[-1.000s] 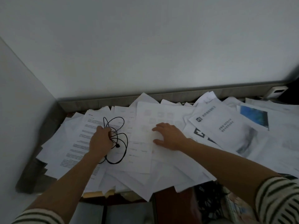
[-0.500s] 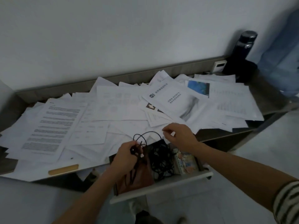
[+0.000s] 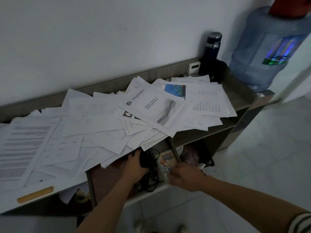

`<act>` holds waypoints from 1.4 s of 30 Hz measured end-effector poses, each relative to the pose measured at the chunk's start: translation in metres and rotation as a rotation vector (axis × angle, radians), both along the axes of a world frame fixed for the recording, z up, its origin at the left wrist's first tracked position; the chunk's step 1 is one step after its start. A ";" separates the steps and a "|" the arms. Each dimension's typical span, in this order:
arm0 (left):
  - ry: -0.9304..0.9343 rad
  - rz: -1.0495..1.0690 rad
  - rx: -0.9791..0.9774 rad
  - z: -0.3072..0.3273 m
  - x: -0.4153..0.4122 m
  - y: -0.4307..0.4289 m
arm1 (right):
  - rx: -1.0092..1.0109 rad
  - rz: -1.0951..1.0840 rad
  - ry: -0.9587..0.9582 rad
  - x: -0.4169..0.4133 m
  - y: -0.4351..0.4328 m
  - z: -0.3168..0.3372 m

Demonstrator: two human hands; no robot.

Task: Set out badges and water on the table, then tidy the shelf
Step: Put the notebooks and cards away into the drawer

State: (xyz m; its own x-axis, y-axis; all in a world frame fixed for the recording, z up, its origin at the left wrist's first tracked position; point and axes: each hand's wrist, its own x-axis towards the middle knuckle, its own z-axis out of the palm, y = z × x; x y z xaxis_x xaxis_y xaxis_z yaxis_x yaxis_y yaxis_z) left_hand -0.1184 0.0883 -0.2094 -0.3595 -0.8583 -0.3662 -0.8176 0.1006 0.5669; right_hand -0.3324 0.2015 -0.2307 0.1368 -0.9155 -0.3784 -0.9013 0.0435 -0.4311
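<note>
Papers (image 3: 94,125) cover the shelf (image 3: 239,96), flask (image 3: 211,51) at its right end, jug (image 3: 262,52) beyond; drawer (image 3: 107,180) below holds cables (image 3: 151,180).

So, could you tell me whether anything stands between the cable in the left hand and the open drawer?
Nothing visible does. The left hand holds the black cable inside the open drawer. Loose papers overhang the drawer's back, above the hand, without blocking it.

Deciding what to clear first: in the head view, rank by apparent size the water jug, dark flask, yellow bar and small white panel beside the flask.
1. water jug, clearly largest.
2. dark flask.
3. yellow bar: similar in length to the flask and nearer the camera, so this order is unsure.
4. white panel, smallest.
</note>
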 end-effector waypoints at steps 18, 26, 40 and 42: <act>-0.217 -0.309 0.060 -0.038 0.031 0.041 | 0.073 -0.115 -0.156 0.019 -0.015 0.012; -0.284 -0.313 -0.147 -0.060 0.018 0.030 | 0.097 -0.099 -0.067 0.013 -0.026 0.002; -0.079 -0.288 -0.416 -0.017 0.062 0.058 | 0.125 0.205 0.082 0.004 -0.014 0.016; -0.152 -0.310 -0.185 -0.021 0.079 0.074 | 0.061 0.332 0.222 0.006 -0.009 0.012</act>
